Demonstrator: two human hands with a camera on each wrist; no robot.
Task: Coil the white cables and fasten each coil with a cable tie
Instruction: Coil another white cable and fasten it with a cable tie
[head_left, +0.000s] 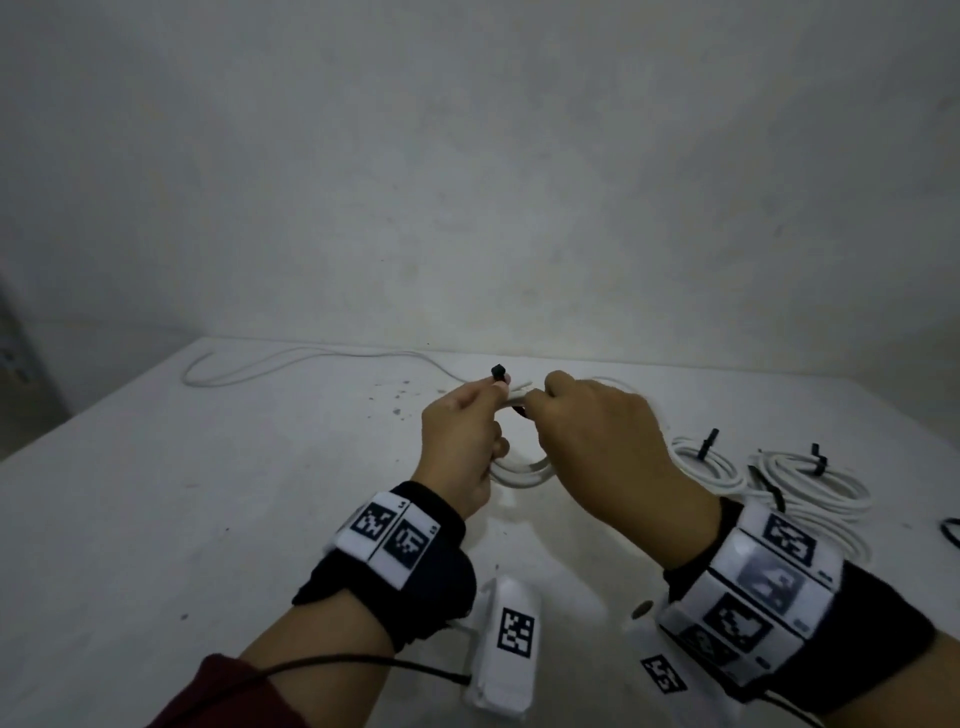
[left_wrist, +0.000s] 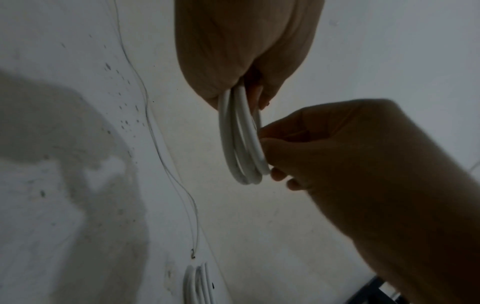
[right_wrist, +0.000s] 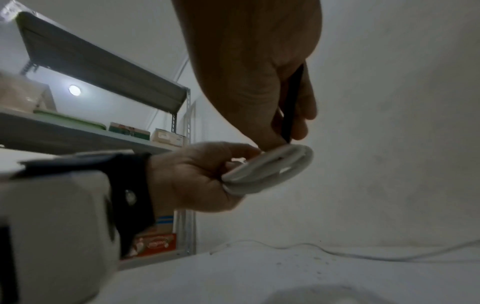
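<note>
Step in hand: while both hands hold a small coil of white round cable (head_left: 522, 470) above the pale, speckled table (head_left: 208, 493), a black plastic cable tie (head_left: 498, 373) is being wrapped round its bundled strands; my judgement is that the tie is not yet cinched.
Left hand: the left hand (head_left: 462, 447) has fingers curled round one side of the coil, with the tie's square head standing up at its fingertips.
Right hand: the right hand (head_left: 597, 431) pinches the tie's black strap against the coil; the right wrist view shows the strap (right_wrist: 292, 107) running between thumb and fingers.
Coil position: lifted off the table, between the two hands, loops stacked close together.
How to do it well: keep the left grip firm so the loops stay stacked, feed the strap tip squarely into the head, then pull snug without crushing the cable.
Risk: if the left fingers loosen, I expect the loops to spring apart before the tie locks.
Finished work: white coils already bound with black ties (head_left: 810, 483) lie on the table to the right.
Left to do: a loose white cable (head_left: 291, 361) lies stretched along the far edge of the table, uncoiled.
</note>
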